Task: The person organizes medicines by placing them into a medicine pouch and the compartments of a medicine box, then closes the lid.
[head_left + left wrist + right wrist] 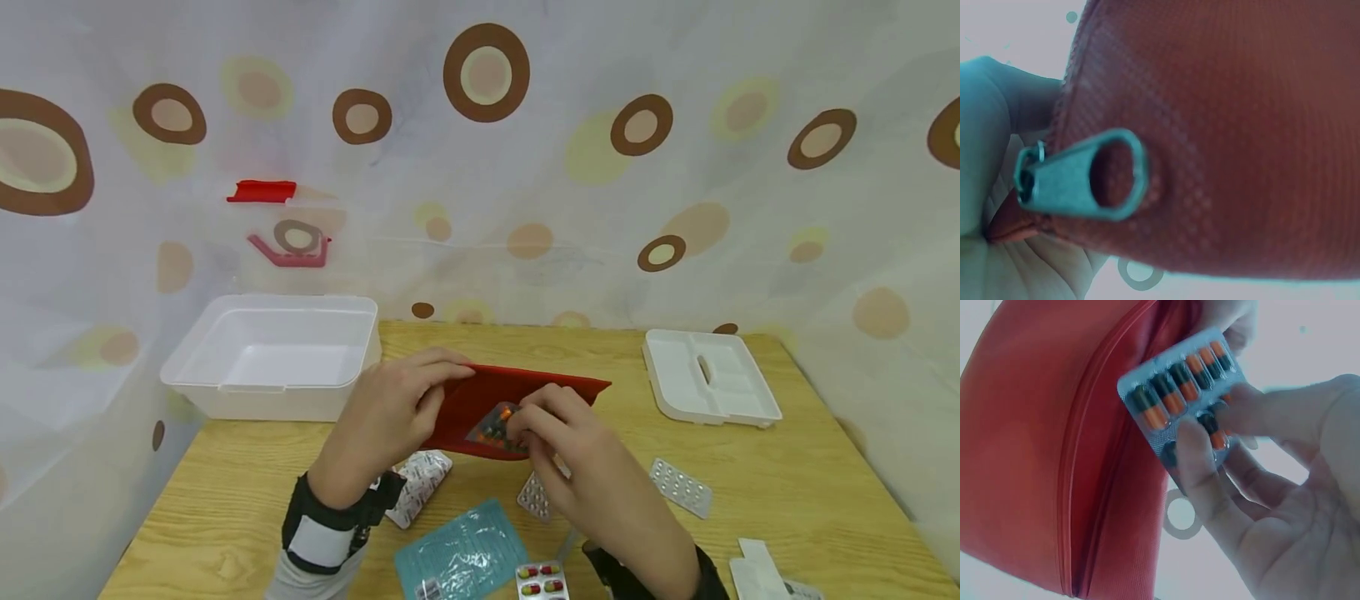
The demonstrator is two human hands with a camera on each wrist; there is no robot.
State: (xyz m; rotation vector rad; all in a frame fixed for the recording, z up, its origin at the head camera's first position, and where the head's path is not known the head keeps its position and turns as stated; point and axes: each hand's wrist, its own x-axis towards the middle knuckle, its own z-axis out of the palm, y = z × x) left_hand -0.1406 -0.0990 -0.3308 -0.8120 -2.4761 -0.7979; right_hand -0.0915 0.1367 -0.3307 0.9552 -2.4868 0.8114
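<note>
My left hand (390,410) grips one end of a red zip pouch (453,417), held up above the table with its mouth open. A metal zipper pull (1066,184) hangs at that end in the left wrist view. Between the thumb and fingers of my right hand (581,462) is a blister pack (1169,384) of orange and dark green capsules, at the pouch's open mouth. The right wrist view shows the pack tilted beside the zipper edge; my fingers cover part of it. How much lies inside the pouch cannot be told.
A white plastic box (292,404) stands back left, a white compartment tray (678,400) back right. Below the hands lie a teal packet (461,554), a red-and-yellow capsule pack (542,582) and a silver blister pack (422,487). Another blister pack (681,487) and a white carton (757,573) lie right.
</note>
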